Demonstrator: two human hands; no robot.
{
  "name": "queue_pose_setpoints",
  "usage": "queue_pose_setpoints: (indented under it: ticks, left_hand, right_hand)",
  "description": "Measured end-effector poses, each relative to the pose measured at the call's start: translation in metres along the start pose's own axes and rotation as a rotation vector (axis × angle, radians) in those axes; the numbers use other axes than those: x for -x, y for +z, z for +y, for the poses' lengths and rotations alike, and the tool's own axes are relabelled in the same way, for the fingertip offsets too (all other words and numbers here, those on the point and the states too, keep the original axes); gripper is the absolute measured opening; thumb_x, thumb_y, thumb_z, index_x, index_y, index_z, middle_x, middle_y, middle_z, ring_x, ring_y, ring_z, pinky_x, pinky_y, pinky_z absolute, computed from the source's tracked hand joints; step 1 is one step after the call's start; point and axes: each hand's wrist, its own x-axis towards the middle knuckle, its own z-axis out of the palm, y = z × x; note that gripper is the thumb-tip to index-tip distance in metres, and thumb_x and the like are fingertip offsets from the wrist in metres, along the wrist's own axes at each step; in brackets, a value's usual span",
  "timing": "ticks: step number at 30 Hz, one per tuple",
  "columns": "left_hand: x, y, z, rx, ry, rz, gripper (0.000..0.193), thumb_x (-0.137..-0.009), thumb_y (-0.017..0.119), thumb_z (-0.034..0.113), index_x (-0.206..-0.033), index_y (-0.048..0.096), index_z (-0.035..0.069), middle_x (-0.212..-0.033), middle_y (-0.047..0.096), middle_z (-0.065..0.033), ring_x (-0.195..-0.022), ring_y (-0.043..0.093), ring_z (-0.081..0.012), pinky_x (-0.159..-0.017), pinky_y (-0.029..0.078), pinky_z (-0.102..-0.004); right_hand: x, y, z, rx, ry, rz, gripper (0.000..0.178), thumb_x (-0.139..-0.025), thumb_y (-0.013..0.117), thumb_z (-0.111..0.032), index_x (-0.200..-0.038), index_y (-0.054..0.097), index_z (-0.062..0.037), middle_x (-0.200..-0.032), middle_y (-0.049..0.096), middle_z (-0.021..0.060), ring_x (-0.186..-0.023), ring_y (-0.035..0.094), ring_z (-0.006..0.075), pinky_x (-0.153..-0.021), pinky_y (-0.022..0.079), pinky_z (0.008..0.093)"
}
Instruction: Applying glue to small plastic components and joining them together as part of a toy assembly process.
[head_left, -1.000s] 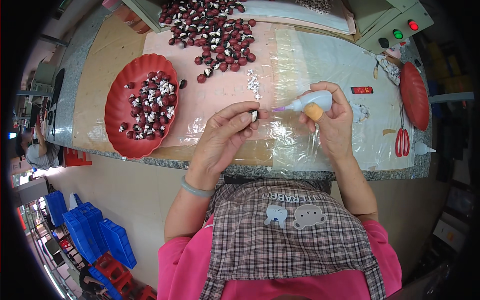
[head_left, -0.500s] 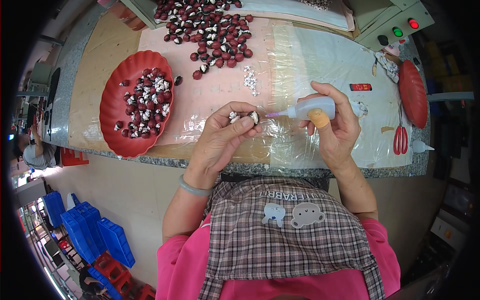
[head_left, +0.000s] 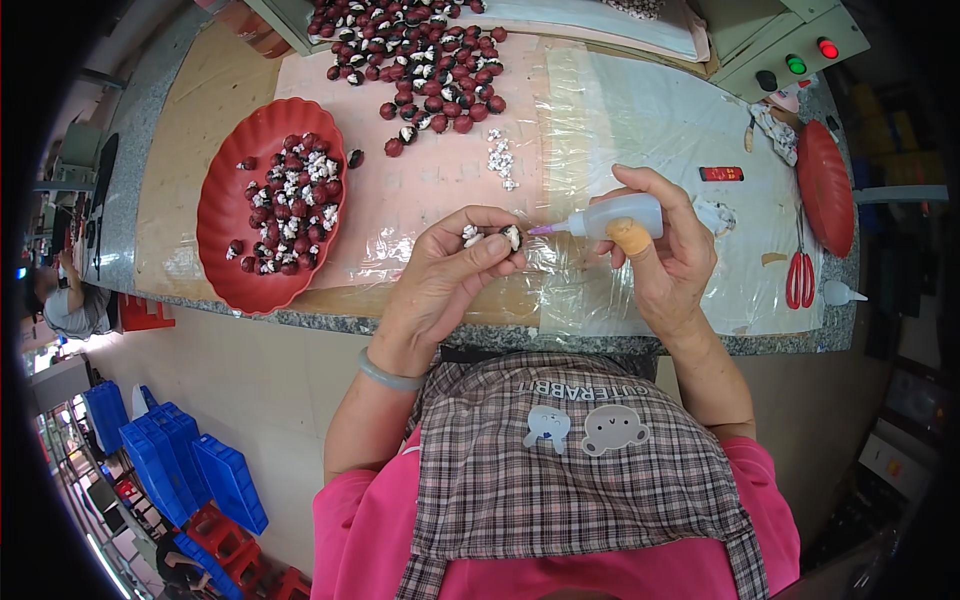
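Between its thumb and fingertips, my left hand [head_left: 440, 270] pinches a small round dark piece [head_left: 511, 238] with a cream-white face turned toward the right. A small white bit [head_left: 471, 236] shows between the fingers of the same hand. My right hand [head_left: 675, 255], its thumb wrapped in a tan covering, grips a translucent squeeze bottle [head_left: 640, 208] lying nearly level. The bottle's purple nozzle tip [head_left: 541, 230] points left, just short of the round piece. Beyond my left hand, several little white bits [head_left: 500, 160] lie on the pink sheet.
A red scalloped dish [head_left: 222, 215] on the left holds several dark red balls with white tops. Many more balls [head_left: 440, 85] spread across the back. At right are red-handled scissors [head_left: 800, 280], a small bottle [head_left: 840, 293], a red strip [head_left: 721, 174] and another red dish [head_left: 826, 190].
My right hand and the squeeze bottle have shifted slightly left. The round piece in my left hand has moved a touch toward the nozzle.
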Motion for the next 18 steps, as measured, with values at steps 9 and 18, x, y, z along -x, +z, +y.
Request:
queue_pose_setpoints:
  ticks: [9, 18]
  left_hand:
    - [0.001, -0.006, 0.001, 0.072, -0.031, -0.018, 0.023, -0.089, 0.061, 0.004, -0.111, 0.059, -0.004, -0.093, 0.064, -0.0089, -0.081, 0.063, -0.0129, -0.074, 0.054, -0.0218]
    - [0.011, -0.026, 0.010, 0.072, 0.056, 0.053, 0.031, -0.088, 0.060, 0.002, -0.118, 0.056, -0.005, -0.098, 0.064, -0.0108, -0.082, 0.062, -0.0133, -0.075, 0.053, -0.0211]
  right_hand:
    - [0.002, -0.005, 0.012, 0.128, -0.144, -0.016, 0.038, -0.085, 0.069, -0.015, -0.116, 0.056, 0.0023, -0.094, 0.066, 0.0118, -0.076, 0.065, 0.0126, -0.063, 0.052, 0.0223]
    - [-0.015, -0.006, 0.023, -0.396, 0.396, -0.078, 0.039, -0.080, 0.067, -0.001, -0.113, 0.046, -0.0009, -0.102, 0.057, 0.0103, -0.082, 0.063, 0.0178, -0.068, 0.052, 0.0261]
